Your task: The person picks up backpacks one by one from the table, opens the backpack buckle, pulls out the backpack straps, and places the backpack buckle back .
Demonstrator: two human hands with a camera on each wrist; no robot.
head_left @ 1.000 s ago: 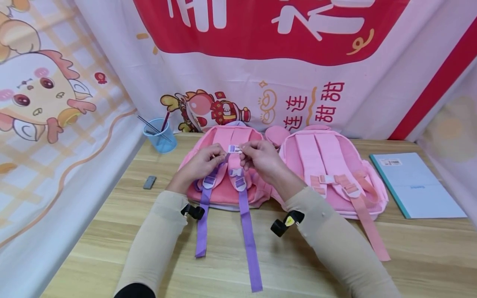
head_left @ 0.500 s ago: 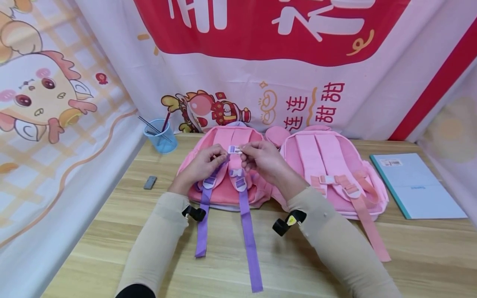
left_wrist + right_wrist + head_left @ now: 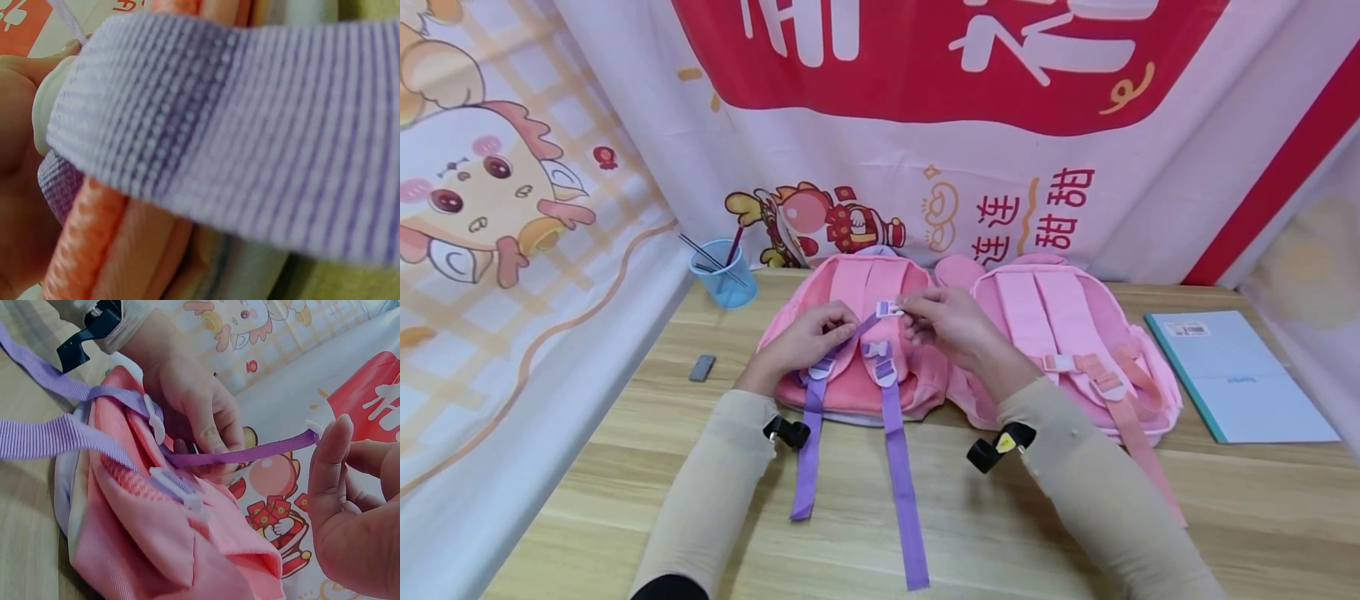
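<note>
Buckle point(image 3: 887, 308) clamped in right hand point(image 3: 955, 323) grip, seemingly shallow, toward back edge of tabletop point(image 3: 1000, 542), could slip if left hand point(image 3: 811, 335), pinching strap point(image 3: 269, 450), overpulls.

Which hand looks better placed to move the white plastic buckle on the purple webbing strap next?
Probably the right hand: it pinches the white plastic buckle, while the left hand grips the purple webbing strap farther back.

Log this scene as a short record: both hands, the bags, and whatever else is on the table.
Left hand: pinches a purple strap
Right hand: pinches the white buckle at the strap's end
Bags: coral-pink backpack under the hands, pale-pink backpack beside it
Left of bags: blue cup with thin sticks, gray block
Right of bags: pale blue notebook
</note>
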